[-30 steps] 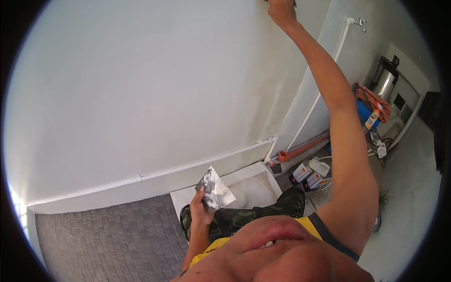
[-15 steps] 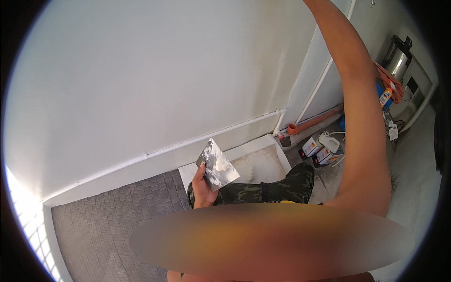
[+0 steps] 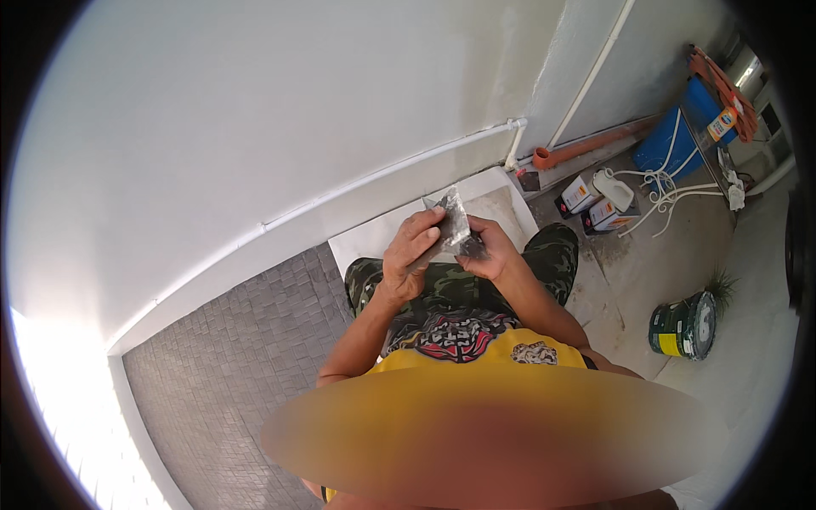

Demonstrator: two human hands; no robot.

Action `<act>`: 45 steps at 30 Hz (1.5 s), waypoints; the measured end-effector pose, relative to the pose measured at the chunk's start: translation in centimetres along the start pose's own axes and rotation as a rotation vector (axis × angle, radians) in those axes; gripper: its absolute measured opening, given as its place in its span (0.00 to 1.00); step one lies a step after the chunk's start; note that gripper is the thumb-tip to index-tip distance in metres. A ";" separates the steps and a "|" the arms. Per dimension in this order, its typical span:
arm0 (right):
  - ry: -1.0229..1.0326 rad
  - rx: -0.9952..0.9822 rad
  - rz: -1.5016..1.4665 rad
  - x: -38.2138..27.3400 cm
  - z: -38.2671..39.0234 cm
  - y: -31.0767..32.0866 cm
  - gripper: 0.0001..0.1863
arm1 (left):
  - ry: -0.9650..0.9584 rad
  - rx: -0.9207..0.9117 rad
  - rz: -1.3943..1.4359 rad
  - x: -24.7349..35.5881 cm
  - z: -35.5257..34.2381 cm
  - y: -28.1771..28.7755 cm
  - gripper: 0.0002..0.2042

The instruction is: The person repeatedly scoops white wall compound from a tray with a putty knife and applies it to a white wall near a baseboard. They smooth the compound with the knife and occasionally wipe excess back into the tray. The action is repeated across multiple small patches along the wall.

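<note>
"What's in the grip?"
"The left hand (image 3: pixel 408 252) is closed on a thin, silvery-grey metal plate (image 3: pixel 456 217) above the green camouflage trousers (image 3: pixel 463 293); the right hand (image 3: pixel 495 252) seems to clasp a dark, flat blade (image 3: pixel 473 246) beside it."
"How far along?"
"Probably mid-work: both tools are in hand. The pale grey wall (image 3: pixel 297 110) beyond looks mostly even; what's done or left there, I can't tell."
</note>
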State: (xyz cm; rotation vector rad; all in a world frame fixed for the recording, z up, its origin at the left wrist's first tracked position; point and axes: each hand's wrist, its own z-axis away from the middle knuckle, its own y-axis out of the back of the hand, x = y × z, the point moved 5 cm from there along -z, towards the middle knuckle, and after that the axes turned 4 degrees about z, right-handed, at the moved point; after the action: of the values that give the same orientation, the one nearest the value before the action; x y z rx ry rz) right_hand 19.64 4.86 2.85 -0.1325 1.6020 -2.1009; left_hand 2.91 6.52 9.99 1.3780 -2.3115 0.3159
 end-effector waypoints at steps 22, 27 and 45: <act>1.271 -0.255 1.606 -5.6 8.9 -2.1 0.20 | 1.310 0.778 0.921 -10.1 7.0 -4.3 0.15; 0.944 0.157 2.137 -6.1 3.9 1.4 0.23 | 1.278 0.824 1.152 -11.2 5.0 2.1 0.15; 0.267 -0.001 2.942 -4.6 -10.6 34.4 0.17 | 0.503 0.342 0.114 -20.4 -14.7 20.8 0.15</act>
State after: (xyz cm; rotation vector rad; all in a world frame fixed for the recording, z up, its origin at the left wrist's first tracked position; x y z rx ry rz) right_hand 30.82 9.67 -31.29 1.4221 0.2762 0.3679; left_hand -3.28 38.31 13.85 1.1415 -1.9693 1.0085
